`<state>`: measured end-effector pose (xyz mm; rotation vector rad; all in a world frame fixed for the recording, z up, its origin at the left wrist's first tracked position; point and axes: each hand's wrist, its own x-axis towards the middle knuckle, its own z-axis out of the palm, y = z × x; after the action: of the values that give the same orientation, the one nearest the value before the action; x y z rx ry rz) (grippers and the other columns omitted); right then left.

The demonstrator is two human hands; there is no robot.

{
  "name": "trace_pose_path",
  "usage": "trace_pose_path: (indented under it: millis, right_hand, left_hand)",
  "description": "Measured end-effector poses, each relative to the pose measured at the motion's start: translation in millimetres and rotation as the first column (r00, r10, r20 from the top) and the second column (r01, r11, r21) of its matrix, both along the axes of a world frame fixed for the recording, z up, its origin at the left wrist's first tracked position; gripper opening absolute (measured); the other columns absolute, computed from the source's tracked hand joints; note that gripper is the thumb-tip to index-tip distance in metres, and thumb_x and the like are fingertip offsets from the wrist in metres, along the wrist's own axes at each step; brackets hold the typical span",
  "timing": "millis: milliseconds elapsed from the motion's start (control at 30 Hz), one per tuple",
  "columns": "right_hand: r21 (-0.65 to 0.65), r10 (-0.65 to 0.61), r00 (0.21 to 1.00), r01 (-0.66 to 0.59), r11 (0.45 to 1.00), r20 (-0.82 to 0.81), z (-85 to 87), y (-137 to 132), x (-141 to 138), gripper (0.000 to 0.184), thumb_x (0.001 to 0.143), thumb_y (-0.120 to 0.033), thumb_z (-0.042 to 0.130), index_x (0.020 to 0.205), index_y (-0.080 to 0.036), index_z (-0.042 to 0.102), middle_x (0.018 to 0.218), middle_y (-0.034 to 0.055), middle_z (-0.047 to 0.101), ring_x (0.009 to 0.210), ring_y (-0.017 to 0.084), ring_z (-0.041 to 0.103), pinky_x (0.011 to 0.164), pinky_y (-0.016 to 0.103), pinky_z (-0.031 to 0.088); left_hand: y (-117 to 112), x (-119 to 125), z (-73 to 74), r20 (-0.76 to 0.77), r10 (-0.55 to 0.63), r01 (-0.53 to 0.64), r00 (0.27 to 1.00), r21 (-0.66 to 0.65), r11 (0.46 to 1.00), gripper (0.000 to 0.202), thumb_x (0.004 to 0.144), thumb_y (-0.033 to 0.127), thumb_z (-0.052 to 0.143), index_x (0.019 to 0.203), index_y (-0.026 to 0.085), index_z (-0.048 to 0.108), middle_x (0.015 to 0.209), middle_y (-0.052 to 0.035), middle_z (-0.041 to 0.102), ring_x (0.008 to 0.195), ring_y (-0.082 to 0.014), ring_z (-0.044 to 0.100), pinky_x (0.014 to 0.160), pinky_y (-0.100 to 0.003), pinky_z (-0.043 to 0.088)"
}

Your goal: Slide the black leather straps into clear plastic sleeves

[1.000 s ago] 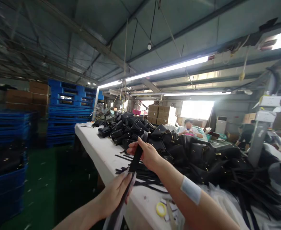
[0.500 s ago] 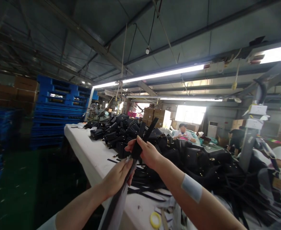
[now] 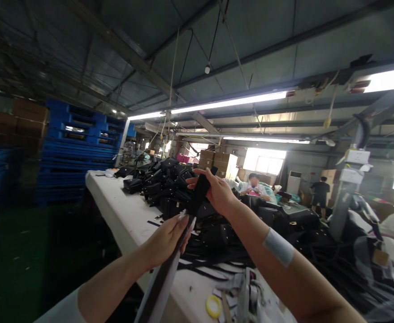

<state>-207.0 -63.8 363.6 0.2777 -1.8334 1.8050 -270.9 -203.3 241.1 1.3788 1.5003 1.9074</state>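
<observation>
My left hand (image 3: 166, 241) is closed around the lower part of a long black strap (image 3: 197, 199), where a pale sleeve covers it. My right hand (image 3: 217, 190) grips the strap's upper end, raised above the white table (image 3: 116, 202). The strap runs diagonally from bottom centre up to my right hand. A white plaster is stuck on my right forearm. Behind the strap lies a big heap of black bags (image 3: 168, 181), with loose black straps (image 3: 210, 262) spread on the table below my hands.
A yellow tape roll (image 3: 213, 306) lies near the table's front. Blue pallets (image 3: 79, 152) and cardboard boxes stand at left. A seated person (image 3: 254, 185) works beyond the bags; another person (image 3: 320, 190) stands at far right. Green floor lies left of the table.
My right hand has risen and moved away along the strap, pulling its upper end higher. My left hand stays lower on the strap. The view has shifted slightly right.
</observation>
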Motion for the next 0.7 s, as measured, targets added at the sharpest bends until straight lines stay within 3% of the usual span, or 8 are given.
trace_pose_path:
  millis: [133,233,300,367,433,500,600,700]
  right_hand:
    - [0.118,0.058,0.997,-0.063,0.991,0.052,-4.7,-11,-5,0.045,0.088,-0.056,0.059,0.109,-0.017,0.064,0.081,0.0072,0.076,0.076,0.021,0.072,0.076,0.036,0.055]
    - [0.109,-0.072,0.997,0.073,0.991,-0.013,7.0,-11,-5,0.048,0.082,-0.049,0.068,0.116,-0.017,0.058,0.076,0.0038,0.075,0.067,0.019,0.07,0.068,0.033,0.054]
    - [0.099,-0.159,0.982,0.169,0.981,-0.106,16.8,-10,-4,0.056,0.078,-0.045,0.073,0.124,-0.021,0.053,0.074,-0.0002,0.074,0.061,0.017,0.068,0.062,0.03,0.052]
    - [0.15,-0.186,0.967,0.212,0.966,-0.172,22.2,-10,-3,0.052,0.08,-0.048,0.07,0.121,-0.021,0.055,0.072,-0.0012,0.072,0.058,0.016,0.067,0.059,0.028,0.05]
    - [0.235,-0.16,0.974,0.196,0.952,-0.163,21.4,-14,-1,0.043,0.084,-0.055,0.062,0.107,-0.019,0.062,0.07,0.0008,0.072,0.058,0.016,0.067,0.059,0.028,0.05]
    - [0.292,-0.116,0.986,0.145,0.945,-0.117,16.0,-20,0,0.046,0.085,-0.062,0.056,0.095,-0.017,0.065,0.07,0.003,0.073,0.061,0.016,0.067,0.063,0.029,0.052]
    - [0.343,-0.073,0.994,0.097,0.934,-0.082,6.6,-26,1,0.049,0.085,-0.065,0.055,0.089,-0.018,0.066,0.073,0.0041,0.074,0.067,0.016,0.068,0.068,0.029,0.053]
    - [0.401,-0.063,0.997,0.076,0.913,-0.045,0.4,-30,1,0.052,0.085,-0.068,0.053,0.087,-0.018,0.067,0.074,0.0049,0.074,0.065,0.016,0.067,0.061,0.027,0.052]
  left_hand:
    - [-6,8,29.7,-0.05,0.065,-0.061,0.997,0.075,0.995,0.055,0.088,0.07,0.046,0.081,0.017,0.056,0.061,0.0018,0.055,0.049,-0.0113,0.052,0.047,-0.023,0.044]
    - [-11,13,43.9,-0.092,0.083,-0.077,0.992,0.066,0.995,0.052,0.089,0.068,0.046,0.079,0.018,0.055,0.059,0.0021,0.055,0.047,-0.0116,0.051,0.047,-0.024,0.042]
    - [-11,16,47.1,-0.109,0.068,-0.064,0.992,0.044,0.997,0.051,0.089,0.067,0.046,0.077,0.018,0.054,0.057,0.0028,0.054,0.046,-0.0112,0.049,0.047,-0.024,0.041]
    - [-11,18,47.7,-0.108,0.057,-0.053,0.993,0.04,0.998,0.051,0.09,0.066,0.046,0.076,0.018,0.054,0.055,0.003,0.053,0.045,-0.011,0.049,0.047,-0.024,0.041]
    - [-10,18,48.2,-0.082,0.052,-0.047,0.995,0.054,0.997,0.051,0.089,0.067,0.047,0.076,0.018,0.054,0.056,0.0031,0.054,0.045,-0.0107,0.049,0.045,-0.023,0.04]
    - [-9,19,49.6,-0.057,0.049,-0.045,0.997,0.067,0.997,0.051,0.087,0.068,0.049,0.077,0.018,0.054,0.056,0.0031,0.054,0.044,-0.0103,0.05,0.044,-0.022,0.039]
    - [-9,21,53.2,-0.023,0.063,-0.061,0.998,0.091,0.994,0.051,0.085,0.067,0.053,0.079,0.017,0.055,0.058,0.0031,0.055,0.045,-0.0098,0.05,0.044,-0.021,0.04]
    - [-10,22,56.3,0.018,0.091,-0.092,0.996,0.107,0.99,0.049,0.084,0.066,0.056,0.08,0.016,0.056,0.059,0.0028,0.056,0.045,-0.0099,0.051,0.043,-0.021,0.04]
